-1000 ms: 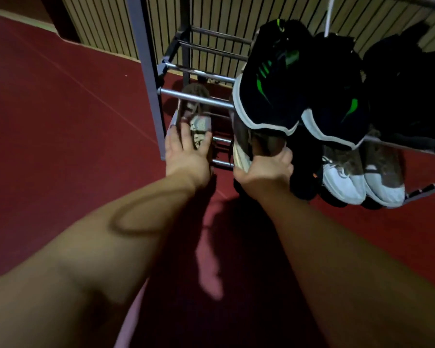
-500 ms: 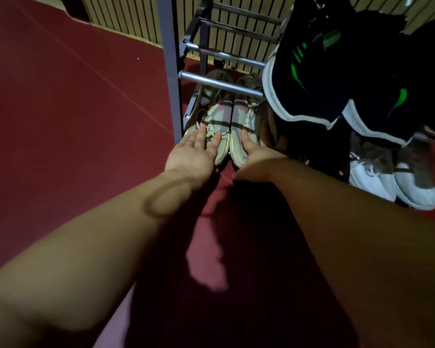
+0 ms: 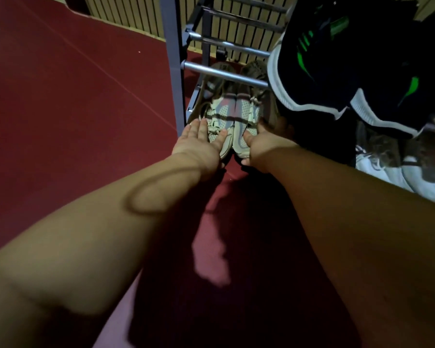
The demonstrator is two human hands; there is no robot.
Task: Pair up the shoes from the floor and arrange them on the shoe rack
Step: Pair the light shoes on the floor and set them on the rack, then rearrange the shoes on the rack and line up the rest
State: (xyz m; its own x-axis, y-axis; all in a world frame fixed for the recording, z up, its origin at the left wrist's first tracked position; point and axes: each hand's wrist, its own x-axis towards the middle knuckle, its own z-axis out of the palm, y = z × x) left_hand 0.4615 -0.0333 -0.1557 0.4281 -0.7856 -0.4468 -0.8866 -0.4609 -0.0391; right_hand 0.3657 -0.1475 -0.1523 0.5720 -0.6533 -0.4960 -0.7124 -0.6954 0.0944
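Beige shoes (image 3: 224, 111) lie parallel — toes out, heels deep in the rack (image 3: 172, 71).

The right hand's (image 3: 264, 146) fingers (image 3: 271, 124) sink into shadow past the right beige shoe (image 3: 246, 109), so their hold cannot be made out. The left hand (image 3: 199, 146) covers part of the left beige shoe's (image 3: 219, 109) toe. Beyond the fingers a rack bar (image 3: 224, 74) crosses both heels. The black-and-green shoes (image 3: 324, 59) run off the top edge. The white shoes (image 3: 392, 172), right of the fingers, are blurred and cut off.

No text or label can be read.
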